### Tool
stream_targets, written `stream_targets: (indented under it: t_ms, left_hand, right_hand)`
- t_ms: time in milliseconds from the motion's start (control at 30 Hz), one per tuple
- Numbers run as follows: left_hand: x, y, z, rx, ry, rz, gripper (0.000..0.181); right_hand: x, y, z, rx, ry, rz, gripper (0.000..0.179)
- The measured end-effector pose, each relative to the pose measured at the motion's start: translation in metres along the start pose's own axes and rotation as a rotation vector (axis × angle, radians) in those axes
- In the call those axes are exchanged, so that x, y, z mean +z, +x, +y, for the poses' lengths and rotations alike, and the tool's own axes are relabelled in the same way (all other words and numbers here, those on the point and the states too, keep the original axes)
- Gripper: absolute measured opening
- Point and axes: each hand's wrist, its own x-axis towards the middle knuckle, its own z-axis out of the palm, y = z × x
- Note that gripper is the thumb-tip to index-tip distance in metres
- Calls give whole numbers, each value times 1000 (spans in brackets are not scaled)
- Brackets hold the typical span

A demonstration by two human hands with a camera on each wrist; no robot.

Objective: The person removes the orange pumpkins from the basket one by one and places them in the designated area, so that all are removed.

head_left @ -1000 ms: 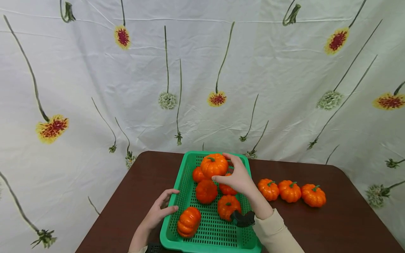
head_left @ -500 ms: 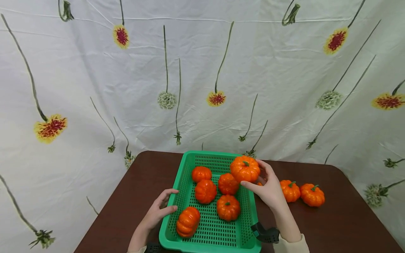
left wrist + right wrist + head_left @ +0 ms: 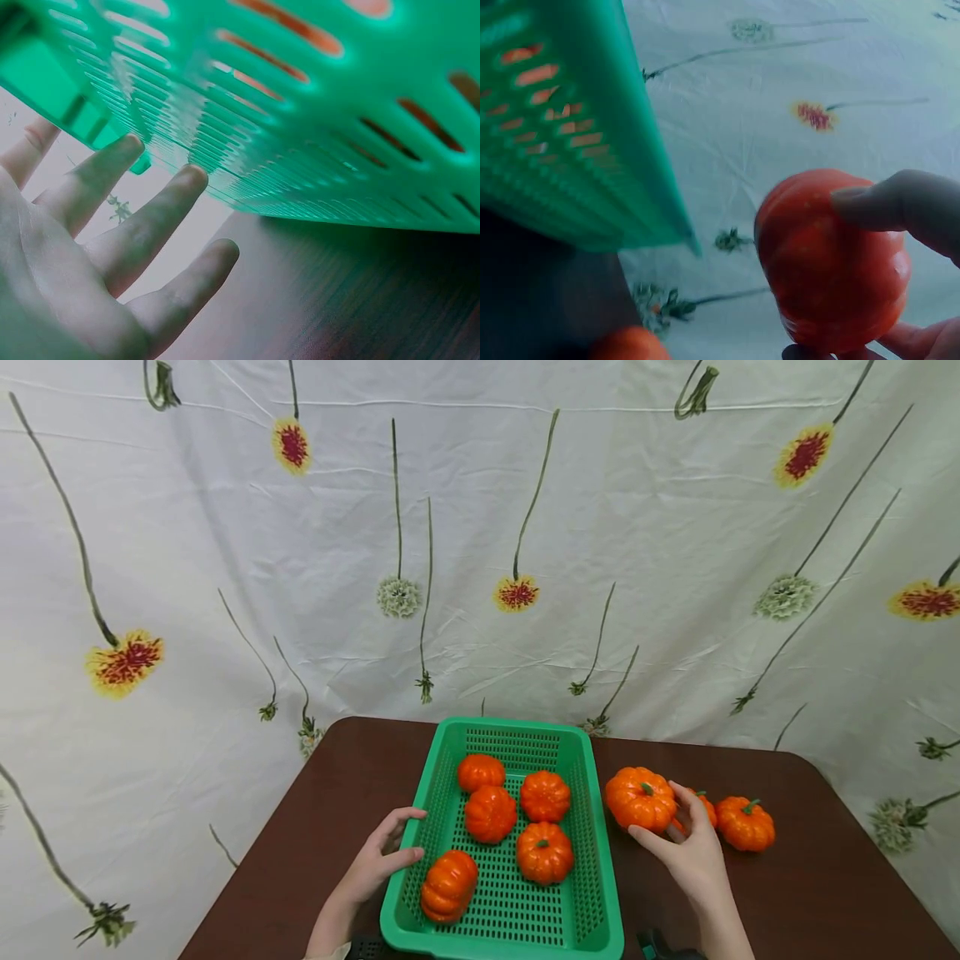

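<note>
To the right of a green basket (image 3: 592,860), my right hand (image 3: 693,847) holds a small orange pumpkin (image 3: 640,799) between thumb and fingers. The right wrist view shows the thumb pressed on the side of this pumpkin (image 3: 829,262), raised above the table. My left hand (image 3: 378,852) is at the basket's left rim, fingers spread and fairly straight. From the left wrist, those fingers (image 3: 150,232) lie alongside the slotted wall (image 3: 300,150); whether they touch it is unclear. Several orange pumpkins (image 3: 544,853) lie inside the basket, one (image 3: 448,887) on its side near the front left.
On the dark brown table (image 3: 810,893), another pumpkin (image 3: 745,823) sits right of my right hand. A second one (image 3: 707,807) beside it is partly hidden by my fingers. A white cloth with printed flowers (image 3: 480,527) hangs behind the table.
My right hand has carried the pumpkin from above the basket's back part rightward, past the right rim, and lower, over the table. My left hand and the basket have stayed put.
</note>
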Motion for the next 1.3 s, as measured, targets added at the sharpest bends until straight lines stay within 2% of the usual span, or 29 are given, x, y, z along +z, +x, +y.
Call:
stream_targets:
  t_ms: [133, 433, 500, 667, 833, 1067, 1300]
  left_hand:
    - [0, 1, -1, 2, 8, -3, 42]
    - [0, 1, -1, -1, 5, -3, 43]
    - [0, 1, -1, 1, 5, -2, 43]
    - [-1, 1, -1, -4, 9, 6, 43]
    - [-1, 1, -1, -22, 14, 3, 43]
    - [0, 0, 2, -44, 21, 24, 43]
    - [1, 0, 5, -34, 15, 28, 42]
  right_hand:
    - [-14, -2, 16, 61, -35, -33, 95]
    - [-32, 3, 43, 117, -86, -137, 94]
    - [-35, 5, 50, 114, -86, -159, 92]
    - [-39, 9, 73, 74, 5, -238, 83]
    - [-40, 12, 90, 51, 70, -300, 83]
    - [-40, 18, 102, 66, 51, -357, 84]
    - [-37, 18, 110, 70, 20, -336, 82]
